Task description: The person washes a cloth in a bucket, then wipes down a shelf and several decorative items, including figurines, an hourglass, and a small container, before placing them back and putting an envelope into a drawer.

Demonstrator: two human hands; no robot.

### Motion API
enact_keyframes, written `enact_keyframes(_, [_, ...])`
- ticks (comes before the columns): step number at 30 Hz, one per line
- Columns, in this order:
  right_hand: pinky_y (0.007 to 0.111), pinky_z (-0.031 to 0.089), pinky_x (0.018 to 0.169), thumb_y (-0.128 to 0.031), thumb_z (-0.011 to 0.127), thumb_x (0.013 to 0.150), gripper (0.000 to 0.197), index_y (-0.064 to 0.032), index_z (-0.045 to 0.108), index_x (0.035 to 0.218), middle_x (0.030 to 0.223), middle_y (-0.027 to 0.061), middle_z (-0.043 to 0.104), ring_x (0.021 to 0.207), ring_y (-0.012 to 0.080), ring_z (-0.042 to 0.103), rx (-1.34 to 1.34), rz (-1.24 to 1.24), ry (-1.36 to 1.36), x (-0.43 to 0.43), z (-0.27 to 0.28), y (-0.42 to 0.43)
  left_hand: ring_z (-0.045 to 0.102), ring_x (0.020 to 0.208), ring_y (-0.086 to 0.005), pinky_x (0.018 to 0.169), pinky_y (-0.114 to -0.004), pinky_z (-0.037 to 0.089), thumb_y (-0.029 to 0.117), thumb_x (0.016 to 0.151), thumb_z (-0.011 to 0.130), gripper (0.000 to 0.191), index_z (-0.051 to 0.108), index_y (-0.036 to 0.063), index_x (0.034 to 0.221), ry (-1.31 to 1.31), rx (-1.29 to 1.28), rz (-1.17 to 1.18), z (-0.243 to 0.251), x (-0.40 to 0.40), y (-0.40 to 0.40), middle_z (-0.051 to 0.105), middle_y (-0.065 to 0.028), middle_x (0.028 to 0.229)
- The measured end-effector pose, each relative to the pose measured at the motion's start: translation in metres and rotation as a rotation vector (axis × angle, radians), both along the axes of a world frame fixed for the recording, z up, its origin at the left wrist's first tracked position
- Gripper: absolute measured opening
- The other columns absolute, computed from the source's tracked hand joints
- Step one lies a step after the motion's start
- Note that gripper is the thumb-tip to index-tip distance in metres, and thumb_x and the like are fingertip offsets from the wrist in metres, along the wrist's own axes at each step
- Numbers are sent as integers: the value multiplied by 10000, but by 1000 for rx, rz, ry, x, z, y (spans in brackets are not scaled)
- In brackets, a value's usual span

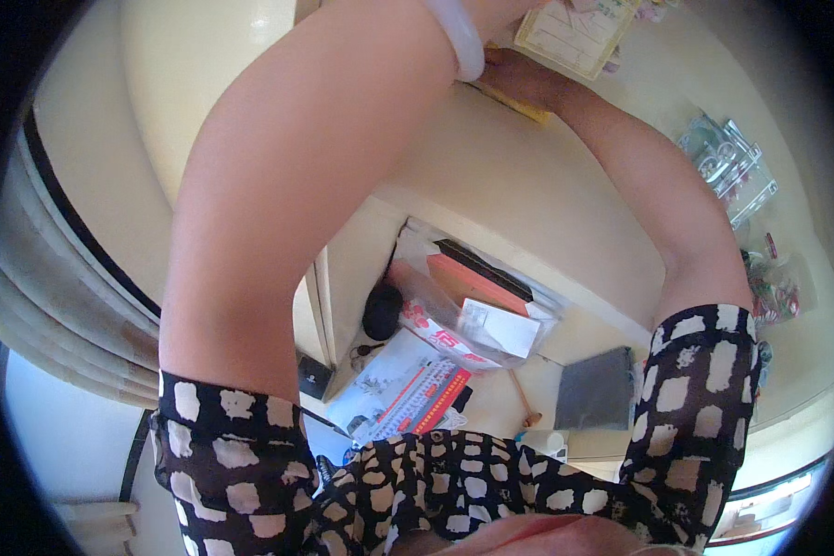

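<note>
My left arm reaches up across the view, with a white bangle (467, 45) at the wrist. Past the bangle only the start of my left hand (507, 15) shows before the top edge cuts it off; its fingers cannot be made out. My right hand (518, 76) rests against a flat yellow piece (532, 111), on a pale surface. The bangle partly hides the fingertips, so the grip is unclear. Close above my right hand is a gold-bordered card or frame (577, 35) with flowers around it.
Below my arms, a recess holds a clear plastic bag (452, 340) of boxes, a black pouch (382, 311), a printed sheet (403, 396) and a dark grey flat item (594, 389). Glassy ornaments (733, 167) and a clear bag (778, 292) are at right. A curtain (62, 299) hangs left.
</note>
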State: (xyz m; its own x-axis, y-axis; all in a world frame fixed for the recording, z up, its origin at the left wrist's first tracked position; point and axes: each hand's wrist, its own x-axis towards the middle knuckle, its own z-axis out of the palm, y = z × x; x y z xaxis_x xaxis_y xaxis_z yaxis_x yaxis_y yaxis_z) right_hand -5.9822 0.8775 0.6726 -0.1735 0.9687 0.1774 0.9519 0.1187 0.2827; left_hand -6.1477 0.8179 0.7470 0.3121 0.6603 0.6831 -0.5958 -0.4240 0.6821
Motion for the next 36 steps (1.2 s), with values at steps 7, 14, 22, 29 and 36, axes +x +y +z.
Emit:
enact_keyframes(7, [351, 346, 1031, -477, 350, 968, 541, -104, 455, 1346, 1309, 117, 522, 1201, 258, 480, -178, -46, 333, -8, -12, -59, 526, 448, -225, 371, -398, 416, 80, 780, 711, 197, 565, -50, 757, 3, -48, -37, -2, 20, 24, 549, -110, 599])
enact_keyframes(14, [400, 422, 926, -424, 340, 962, 563, 61, 531, 1177, 1134, 281, 578, 1044, 367, 573, -110, -506, 128, 49, -15, -134, 647, 649, -270, 527, -404, 521, 245, 764, 748, 367, 587, -63, 883, 352, -28, 258, -20, 27, 22, 642, -164, 767])
enact_keyframes(22, [425, 450, 883, -319, 365, 943, 452, 59, 551, 1107, 1010, 290, 603, 958, 371, 599, -130, -510, 152, 13, -16, -194, 633, 980, -262, 792, -353, 529, 345, 680, 808, 745, 471, -46, 1217, 558, 178, 695, -47, 72, 56, 625, -193, 1086])
enact_keyframes(29, [360, 400, 981, -468, 425, 921, 632, 44, 451, 1291, 1296, 259, 488, 1161, 341, 516, -162, -178, 629, -14, -22, -219, 622, 690, -184, 545, -335, 518, 143, 758, 755, 357, 569, -28, 1011, 285, -9, 226, -61, 69, 51, 648, -118, 894])
enact_keyframes(36, [261, 402, 936, -408, 483, 949, 540, -35, 442, 1338, 1197, 98, 562, 1069, 151, 512, -175, -124, 588, -7, -27, -209, 611, 678, -182, 545, -325, 513, 130, 753, 760, 356, 568, -15, 1015, 96, 199, 75, -78, 68, 80, 646, -103, 890])
